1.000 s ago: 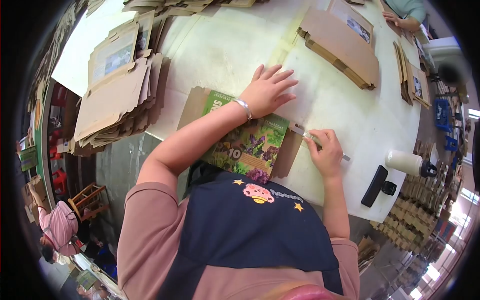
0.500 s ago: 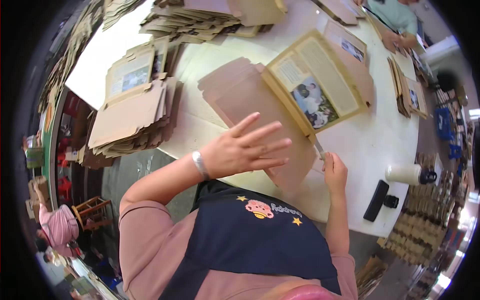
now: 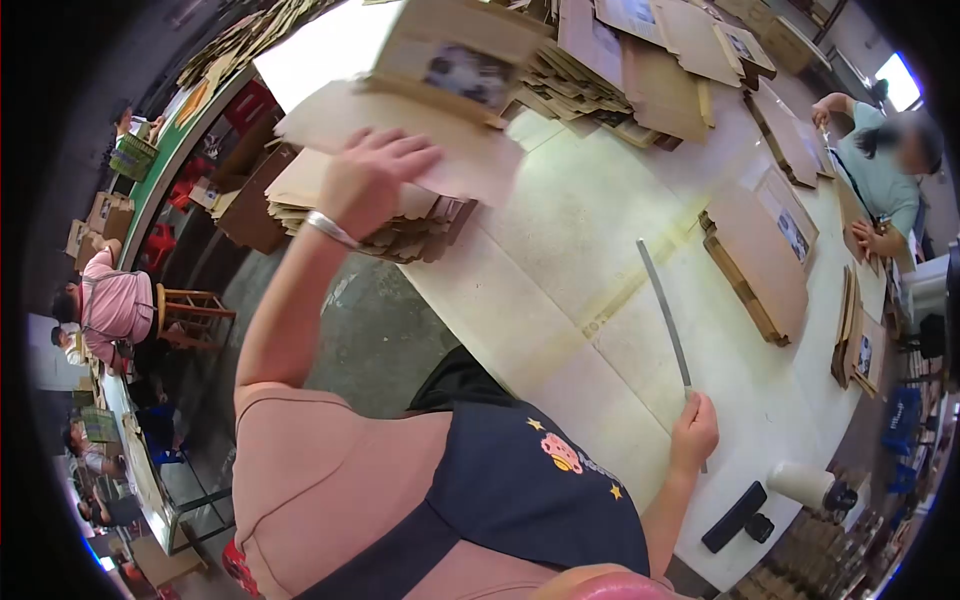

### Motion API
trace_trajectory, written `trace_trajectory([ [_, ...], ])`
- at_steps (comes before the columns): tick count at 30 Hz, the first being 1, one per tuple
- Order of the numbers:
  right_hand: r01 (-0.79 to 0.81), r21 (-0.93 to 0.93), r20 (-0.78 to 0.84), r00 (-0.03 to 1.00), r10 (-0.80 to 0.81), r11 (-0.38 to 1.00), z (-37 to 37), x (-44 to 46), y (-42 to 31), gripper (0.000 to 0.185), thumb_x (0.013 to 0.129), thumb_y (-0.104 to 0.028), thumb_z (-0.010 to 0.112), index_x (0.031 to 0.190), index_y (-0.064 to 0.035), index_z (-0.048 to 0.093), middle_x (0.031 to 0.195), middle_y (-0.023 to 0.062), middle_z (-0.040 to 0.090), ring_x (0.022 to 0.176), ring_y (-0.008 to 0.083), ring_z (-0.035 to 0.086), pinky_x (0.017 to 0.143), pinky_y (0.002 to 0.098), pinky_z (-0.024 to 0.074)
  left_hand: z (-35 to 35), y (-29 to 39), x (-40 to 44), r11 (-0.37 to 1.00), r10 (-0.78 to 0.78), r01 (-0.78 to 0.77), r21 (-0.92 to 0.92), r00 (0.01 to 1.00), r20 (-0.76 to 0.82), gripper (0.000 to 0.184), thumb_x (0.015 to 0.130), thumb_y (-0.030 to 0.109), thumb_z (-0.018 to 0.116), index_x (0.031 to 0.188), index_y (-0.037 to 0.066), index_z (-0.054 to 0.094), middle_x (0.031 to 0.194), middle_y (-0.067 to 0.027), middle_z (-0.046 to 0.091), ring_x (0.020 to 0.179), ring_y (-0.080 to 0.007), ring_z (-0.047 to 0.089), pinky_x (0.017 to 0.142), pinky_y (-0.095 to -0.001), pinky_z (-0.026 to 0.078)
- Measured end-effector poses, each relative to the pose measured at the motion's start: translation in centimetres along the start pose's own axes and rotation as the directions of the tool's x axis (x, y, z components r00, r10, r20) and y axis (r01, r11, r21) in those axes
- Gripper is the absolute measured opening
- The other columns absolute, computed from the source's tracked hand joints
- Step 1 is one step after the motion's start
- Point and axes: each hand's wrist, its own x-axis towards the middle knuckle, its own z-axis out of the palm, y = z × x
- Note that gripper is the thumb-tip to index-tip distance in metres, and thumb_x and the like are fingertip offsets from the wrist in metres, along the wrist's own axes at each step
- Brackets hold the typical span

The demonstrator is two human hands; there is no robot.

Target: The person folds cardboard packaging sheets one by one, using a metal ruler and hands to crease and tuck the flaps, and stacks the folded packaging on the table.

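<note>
Head view of a pale work table (image 3: 540,235), with one person's two hands at separate places. At the upper left of the frame, the left hand (image 3: 375,185), with a silvery bracelet (image 3: 332,229) at its wrist, lies across a brown flattened carton (image 3: 425,115). Its fingers are extended over the near flap; the thumb side is blurred, so whether the carton is pinched or merely touched cannot be told. The carton, bearing a printed photograph, is tilted and blurred, overlapping a stack of flat cartons (image 3: 425,228) at the table's edge; contact between the two cannot be judged.

Right of centre, low in the frame, the right hand (image 3: 694,430) is closed around a thin grey strip (image 3: 664,305). The strip slants toward the upper left, a short end showing below the fist.

Near this hand, at the lower right, are a dark device (image 3: 735,516) and a pale bottle (image 3: 800,484). A fanned pile of cartons (image 3: 590,50) occupies the upper centre, and a smaller bundle (image 3: 760,250) the right. At the upper right, a co-worker (image 3: 882,185) in a light green top stands by the table.
</note>
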Motion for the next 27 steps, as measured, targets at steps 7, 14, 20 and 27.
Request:
trace_trajectory([
  [7, 0.025, -0.017, -0.065, 0.998, -0.026, 1.0, 0.9, 0.3, 0.3, 0.021, 0.106, -0.021, 0.058, 0.102, -0.0061, 0.072, 0.093, 0.013, 0.073, 0.081, 0.0335, 0.07, 0.07, 0.0419, 0.0552, 0.8, -10.3, -3.3, 0.76, -0.112, 0.608, -0.231, 0.472, 0.874, 0.072, 0.09, 0.052, 0.074, 0.148, 0.013, 0.058, 0.149, -0.0138, 0.059, 0.135, -0.0298, 0.058, 0.117, -0.0392, 0.041],
  [14, 0.062, -0.017, -0.135, 0.989, -0.063, 0.998, 0.7, 0.3, 0.0, 0.016, 0.104, -0.021, 0.062, 0.098, -0.0095, 0.071, 0.09, 0.01, 0.072, 0.082, 0.033, 0.07, 0.07, 0.0433, 0.0556, 9.3, -11.2, -0.6, 0.853, -0.365, 0.521, 0.038, 0.543, 0.756, 0.151, 0.052, 0.056, 0.098, 0.168, 0.034, 0.003, 0.171, -0.0245, 0.015, 0.131, -0.0436, 0.059, 0.102, -0.0469, 0.056],
  [20, 0.014, 0.012, -0.152, 0.988, -0.012, 1.0, 0.0, 0.6, -1.0, 0.015, 0.101, -0.021, 0.065, 0.095, -0.0079, 0.07, 0.086, 0.0118, 0.07, 0.076, 0.0346, 0.068, 0.065, 0.0426, 0.0542, 10.9, -11.8, 2.0, 0.775, -0.221, 0.63, -0.053, 0.349, 0.911, 0.15, 0.056, 0.038, 0.103, 0.169, 0.024, 0.005, 0.175, -0.0175, -0.002, 0.089, -0.0315, 0.075, 0.063, -0.0422, 0.064],
  [27, 0.056, 0.068, -0.162, 0.986, -0.045, 0.996, 0.0, 0.7, -0.7, 0.012, 0.099, -0.019, 0.066, 0.091, -0.0092, 0.068, 0.081, 0.0095, 0.069, 0.072, 0.0332, 0.067, 0.061, 0.0425, 0.0531, 9.3, -8.4, 9.4, 0.996, 0.08, -0.01, -0.086, 0.476, 0.876, 0.112, 0.058, 0.047, 0.098, 0.153, 0.013, 0.05, 0.148, -0.0183, 0.058, 0.137, -0.0366, 0.054, 0.117, -0.0411, 0.042],
])
